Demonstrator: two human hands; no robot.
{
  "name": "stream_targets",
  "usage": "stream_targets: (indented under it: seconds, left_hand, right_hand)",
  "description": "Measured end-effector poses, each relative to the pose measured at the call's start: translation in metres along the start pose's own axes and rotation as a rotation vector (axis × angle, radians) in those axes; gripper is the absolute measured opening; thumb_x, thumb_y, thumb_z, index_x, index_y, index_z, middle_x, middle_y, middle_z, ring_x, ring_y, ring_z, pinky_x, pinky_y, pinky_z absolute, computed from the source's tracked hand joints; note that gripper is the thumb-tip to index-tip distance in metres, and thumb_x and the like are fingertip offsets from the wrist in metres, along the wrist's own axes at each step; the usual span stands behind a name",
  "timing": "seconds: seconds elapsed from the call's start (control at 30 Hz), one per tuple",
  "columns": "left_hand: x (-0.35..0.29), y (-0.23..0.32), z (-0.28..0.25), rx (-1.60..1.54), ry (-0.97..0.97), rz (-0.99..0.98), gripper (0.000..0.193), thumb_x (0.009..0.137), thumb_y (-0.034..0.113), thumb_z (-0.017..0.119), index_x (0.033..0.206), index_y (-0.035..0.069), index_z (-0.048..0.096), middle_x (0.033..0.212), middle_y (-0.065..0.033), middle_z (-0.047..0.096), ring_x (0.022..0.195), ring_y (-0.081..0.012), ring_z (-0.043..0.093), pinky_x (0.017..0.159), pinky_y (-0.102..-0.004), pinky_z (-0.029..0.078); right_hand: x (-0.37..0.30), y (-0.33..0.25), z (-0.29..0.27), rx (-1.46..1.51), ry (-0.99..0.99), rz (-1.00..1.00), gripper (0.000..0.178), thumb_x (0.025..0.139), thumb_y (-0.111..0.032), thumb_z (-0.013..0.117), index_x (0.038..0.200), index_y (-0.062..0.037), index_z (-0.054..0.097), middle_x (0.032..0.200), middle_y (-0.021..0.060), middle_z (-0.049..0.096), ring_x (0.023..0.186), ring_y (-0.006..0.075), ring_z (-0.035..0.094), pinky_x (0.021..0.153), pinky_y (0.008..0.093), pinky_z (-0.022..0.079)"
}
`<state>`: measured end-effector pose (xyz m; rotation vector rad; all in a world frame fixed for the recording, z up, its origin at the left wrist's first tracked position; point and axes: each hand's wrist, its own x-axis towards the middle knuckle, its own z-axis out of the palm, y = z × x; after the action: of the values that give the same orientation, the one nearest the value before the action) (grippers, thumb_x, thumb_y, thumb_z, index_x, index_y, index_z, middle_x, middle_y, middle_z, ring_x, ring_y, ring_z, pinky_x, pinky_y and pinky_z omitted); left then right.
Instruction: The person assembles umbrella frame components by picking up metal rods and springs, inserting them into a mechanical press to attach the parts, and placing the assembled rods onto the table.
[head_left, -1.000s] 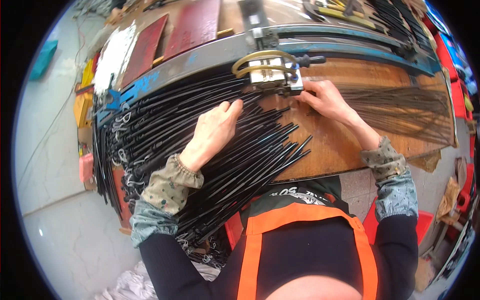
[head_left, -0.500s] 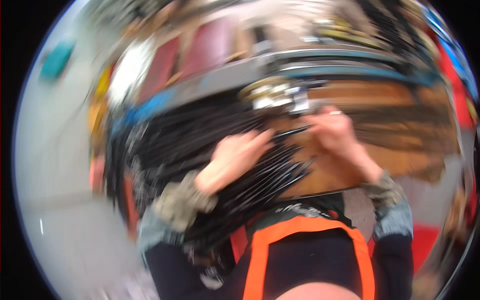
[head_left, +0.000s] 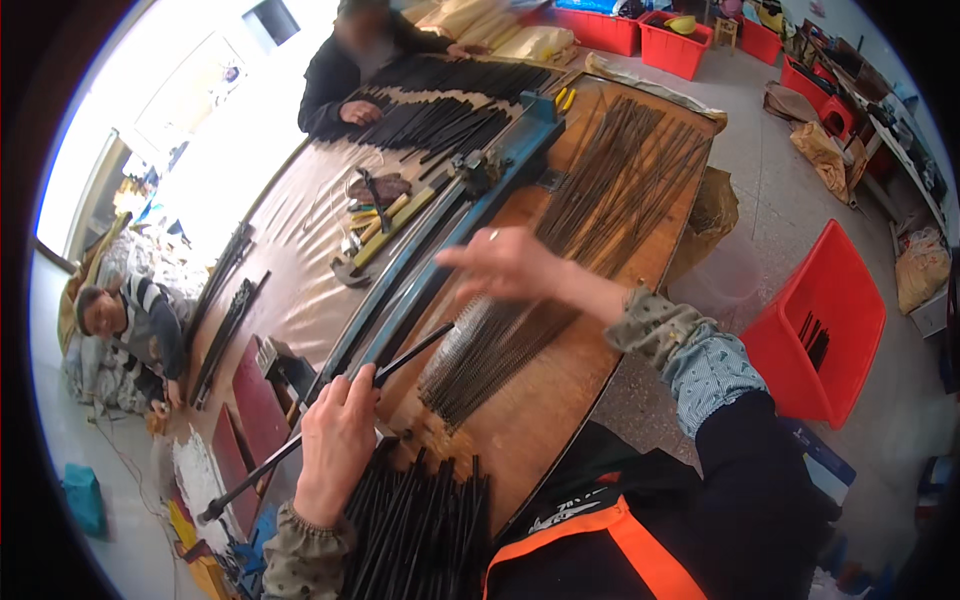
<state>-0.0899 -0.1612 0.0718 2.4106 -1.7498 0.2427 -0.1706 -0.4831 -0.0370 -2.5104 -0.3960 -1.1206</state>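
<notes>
My left hand [head_left: 338,440] is closed around a long, thin black rod [head_left: 412,350], which slants across the bench from lower left to upper right. My right hand [head_left: 510,262] is lifted above the bench, apart from the rod, with fingers stretched toward the left and nothing visible in them. Under and beside it lies a bundle of long metal coil springs [head_left: 470,365], some hidden by that arm. Many black tubes [head_left: 420,525] are piled just below my left hand. A blue metal rail [head_left: 465,235] with a clamp-like block [head_left: 478,170] runs past both hands.
Thin brown rods [head_left: 625,165] cover the far end of the wooden bench [head_left: 545,375]. Across the rail lie a hammer [head_left: 350,270] and more black tubes [head_left: 450,125]. Two co-workers sit beyond, at the far side [head_left: 335,90] and left [head_left: 150,320]. A red bin [head_left: 825,330] stands right.
My view has swung round and sharpened. My hands, formerly close together over the bench, have moved apart; the left grips the rod while the right is raised away from it.
</notes>
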Motion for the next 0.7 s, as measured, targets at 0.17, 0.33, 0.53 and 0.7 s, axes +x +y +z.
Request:
stream_targets:
  seconds: [0.17, 0.33, 0.53, 0.7]
  left_hand:
    - [0.014, -0.014, 0.021, 0.001, -0.03, -0.054, 0.031, 0.088, 0.005, 0.061, 0.119, 0.003, 0.059, 0.083, -0.0146, 0.057, 0.079, -0.0336, 0.062, 0.067, -0.0444, 0.051]
    - [0.04, -0.005, 0.032, -0.079, -0.065, -0.01, 0.031, 0.088, 0.008, 0.063, 0.119, 0.005, 0.058, 0.082, -0.0142, 0.058, 0.077, -0.0354, 0.062, 0.065, -0.0443, 0.051]
    - [0.029, -0.013, 0.025, -0.046, -0.007, -0.06, 0.028, 0.087, 0.009, 0.064, 0.115, 0.01, 0.062, 0.078, -0.0122, 0.056, 0.073, -0.0343, 0.061, 0.062, -0.0446, 0.05]
    - [0.006, -0.02, 0.016, -0.01, -0.021, -0.115, 0.028, 0.088, 0.01, 0.063, 0.116, 0.011, 0.062, 0.078, -0.0121, 0.056, 0.073, -0.0331, 0.061, 0.062, -0.0441, 0.05]
  right_hand:
    - [-0.023, 0.036, -0.001, -0.039, 0.329, 0.271, 0.028, 0.084, -0.025, 0.075, 0.11, -0.0152, 0.072, 0.066, 0.0057, 0.061, 0.061, 0.021, 0.063, 0.054, 0.0319, 0.051]
    - [-0.012, 0.047, -0.003, -0.174, 0.29, 0.077, 0.031, 0.086, -0.029, 0.072, 0.114, -0.0146, 0.068, 0.07, 0.0053, 0.06, 0.061, 0.0192, 0.061, 0.054, 0.0324, 0.051]
    - [-0.01, 0.03, 0.025, -0.065, 0.284, 0.22, 0.04, 0.088, -0.025, 0.071, 0.126, -0.016, 0.063, 0.071, 0.0048, 0.059, 0.06, 0.0178, 0.059, 0.054, 0.0337, 0.05]
    - [0.023, -0.054, 0.04, 0.099, 0.159, 0.127, 0.041, 0.085, -0.017, 0.072, 0.125, -0.0117, 0.062, 0.077, 0.0085, 0.063, 0.066, 0.0219, 0.06, 0.06, 0.0344, 0.05]
